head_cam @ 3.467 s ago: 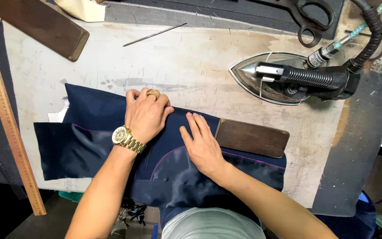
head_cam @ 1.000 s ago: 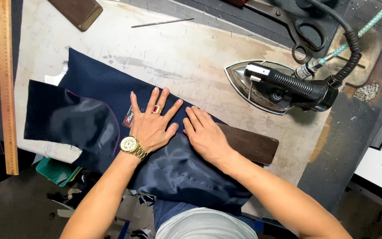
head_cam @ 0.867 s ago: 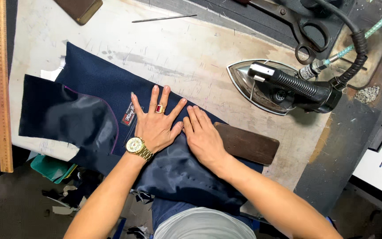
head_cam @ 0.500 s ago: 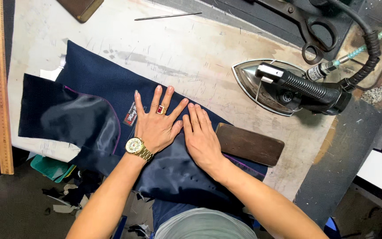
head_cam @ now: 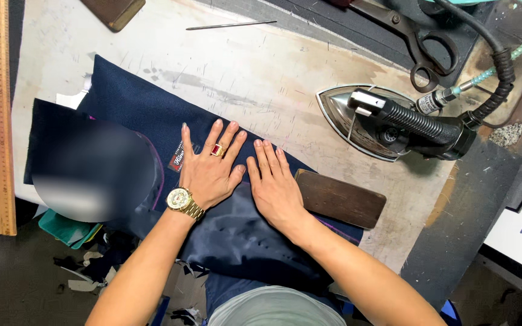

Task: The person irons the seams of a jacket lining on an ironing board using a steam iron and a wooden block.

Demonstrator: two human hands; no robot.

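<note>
The bench (head_cam: 152,54) under me is a scuffed pale pressing surface, and across it lies one piece of navy cloth (head_cam: 134,102), its shiny lining side turned up toward me near the front edge. My left hand (head_cam: 209,172) lies flat and spread on the cloth, fingers apart, gripping nothing; my right hand (head_cam: 276,190) lies flat just beside it, fingers together, also empty, its outer edge touching one dark wooden block (head_cam: 339,198) that rests on the cloth. One steam iron (head_cam: 388,124) stands on its soleplate to the right, apart from the cloth, with its hose running off the top corner. As I judge it, the lining could slip and crease if my palms push unevenly, and a careless sweep of my right arm could meet the iron. I count one long wooden ruler (head_cam: 1,115) at the left edge, one pair of black shears (head_cam: 415,42) at the top, one thin metal pin (head_cam: 231,25), and a second wooden block (head_cam: 113,9) at the top edge.
</note>
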